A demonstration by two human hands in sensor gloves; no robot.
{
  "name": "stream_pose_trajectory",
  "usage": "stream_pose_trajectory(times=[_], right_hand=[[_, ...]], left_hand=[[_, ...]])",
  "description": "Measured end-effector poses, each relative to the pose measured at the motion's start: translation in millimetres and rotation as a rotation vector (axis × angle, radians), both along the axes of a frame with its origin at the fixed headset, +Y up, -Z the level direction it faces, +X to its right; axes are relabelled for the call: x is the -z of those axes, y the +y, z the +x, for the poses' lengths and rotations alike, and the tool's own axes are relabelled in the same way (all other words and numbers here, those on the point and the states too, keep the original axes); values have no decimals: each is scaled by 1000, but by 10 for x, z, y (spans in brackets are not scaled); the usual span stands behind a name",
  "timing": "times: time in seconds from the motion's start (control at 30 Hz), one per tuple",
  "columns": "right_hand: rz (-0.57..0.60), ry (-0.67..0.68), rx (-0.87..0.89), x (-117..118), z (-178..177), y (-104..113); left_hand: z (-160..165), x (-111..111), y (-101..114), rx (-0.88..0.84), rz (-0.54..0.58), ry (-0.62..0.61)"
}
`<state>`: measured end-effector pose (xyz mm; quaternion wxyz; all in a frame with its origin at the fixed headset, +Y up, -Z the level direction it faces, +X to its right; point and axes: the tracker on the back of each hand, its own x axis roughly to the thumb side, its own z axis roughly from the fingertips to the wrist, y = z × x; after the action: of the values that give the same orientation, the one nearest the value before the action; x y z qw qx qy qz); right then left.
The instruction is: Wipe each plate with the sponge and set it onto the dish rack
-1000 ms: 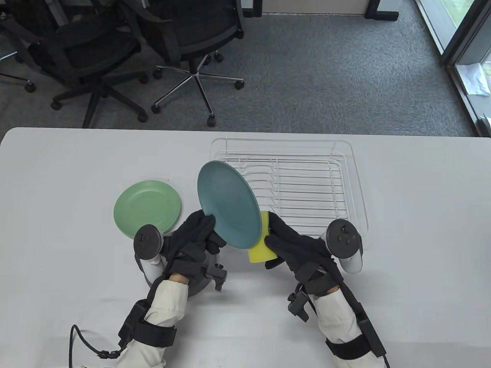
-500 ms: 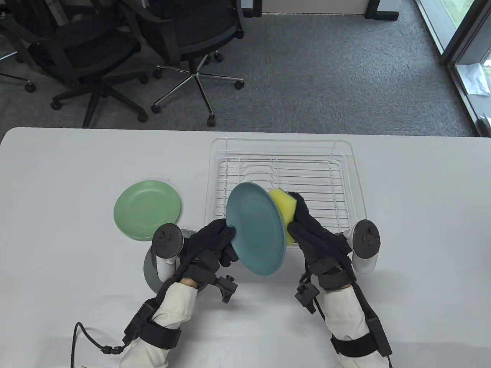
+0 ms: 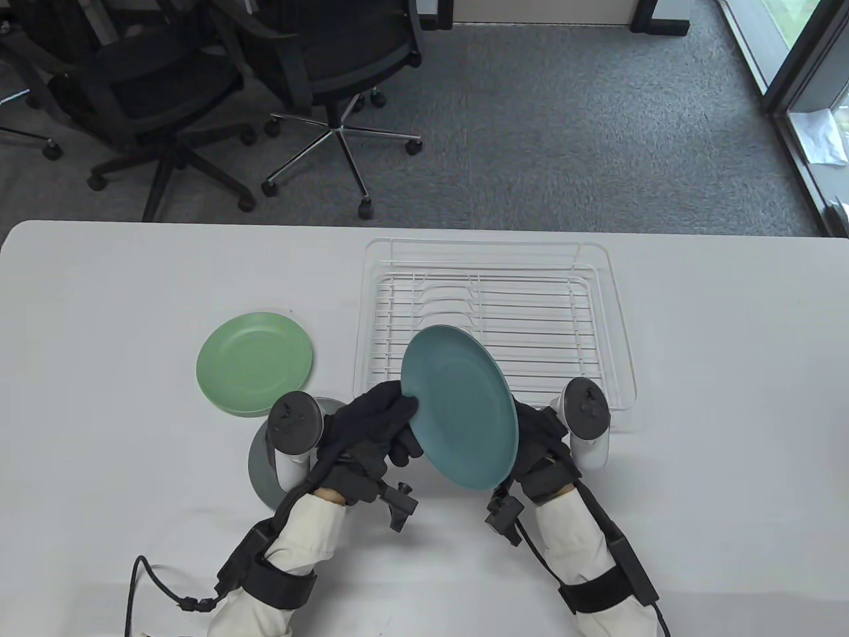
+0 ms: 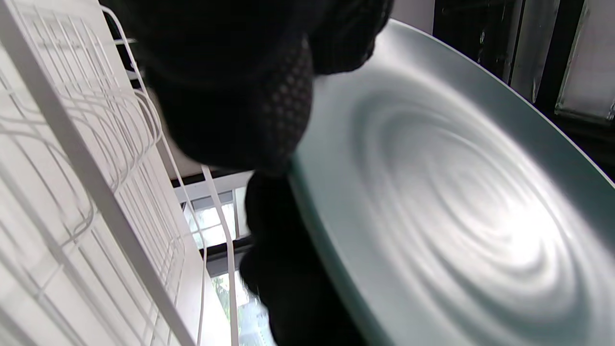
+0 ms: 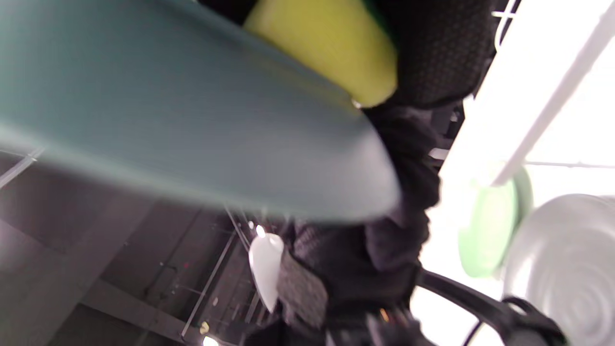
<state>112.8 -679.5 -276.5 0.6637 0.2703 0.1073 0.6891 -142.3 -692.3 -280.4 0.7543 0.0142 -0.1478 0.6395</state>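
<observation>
The left hand [image 3: 371, 424] pinches the teal plate [image 3: 459, 407] by its left rim, tilted on edge above the table's near edge just before the dish rack [image 3: 494, 318], while the right hand [image 3: 540, 441] grips the sponge [image 5: 326, 45] against its hidden back face.

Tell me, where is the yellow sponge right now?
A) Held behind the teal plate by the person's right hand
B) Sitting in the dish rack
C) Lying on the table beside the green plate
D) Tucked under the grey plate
A: the right wrist view shows the yellow sponge gripped by the right hand against the back of the teal plate, which hides it from the table view.
</observation>
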Motion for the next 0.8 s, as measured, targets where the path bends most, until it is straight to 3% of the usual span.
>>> stream_pose_trajectory(times=[0.2, 0.47, 0.6, 0.8], right_hand=[[14, 125, -58, -35, 58, 151], [149, -27, -36, -147, 337, 453], [174, -142, 17, -132, 413, 433], [118, -122, 79, -44, 378, 284]], left_hand=[[-230, 72, -58, -55, -42, 101], [-251, 108, -149, -27, -79, 122], [-186, 106, -172, 4, -89, 90], [-81, 109, -194, 9, -116, -17]])
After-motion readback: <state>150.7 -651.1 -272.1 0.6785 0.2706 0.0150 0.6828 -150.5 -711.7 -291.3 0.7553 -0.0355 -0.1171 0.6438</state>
